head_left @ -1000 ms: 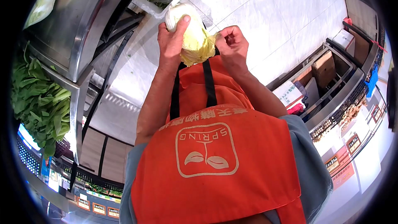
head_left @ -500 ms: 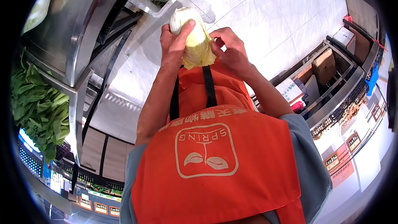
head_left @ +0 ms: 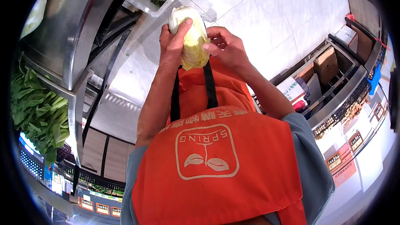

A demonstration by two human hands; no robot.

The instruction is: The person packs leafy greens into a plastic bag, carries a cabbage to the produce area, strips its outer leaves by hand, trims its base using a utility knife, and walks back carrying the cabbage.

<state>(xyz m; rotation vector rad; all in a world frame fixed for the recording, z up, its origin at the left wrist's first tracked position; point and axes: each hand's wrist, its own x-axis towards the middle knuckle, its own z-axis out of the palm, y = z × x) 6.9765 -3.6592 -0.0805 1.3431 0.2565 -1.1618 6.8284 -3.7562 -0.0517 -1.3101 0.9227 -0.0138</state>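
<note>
A pale yellow-green napa cabbage [head_left: 194, 31] is held up in front of my apron. My left hand [head_left: 173, 41] grips it from the left, the thumb laid over its front and the other fingers mostly hidden behind. At the cabbage's right edge is my right hand [head_left: 227, 48], its fingers bent and its slightly blurred thumb against the front leaves. Its fingertips are partly out of sight beside the cabbage.
A metal counter [head_left: 62, 29] and leafy greens [head_left: 39, 112] are on the left. Near the top stands a white bin [head_left: 156, 8] with leaves and plastic. Shelving with cardboard boxes [head_left: 326, 64] is on the right, above the tiled floor [head_left: 266, 21].
The cabbage has shifted slightly left and looks narrower, its right-hand leaf edge no longer spread out. My right hand has moved a little left, with its thumb now over the cabbage's front.
</note>
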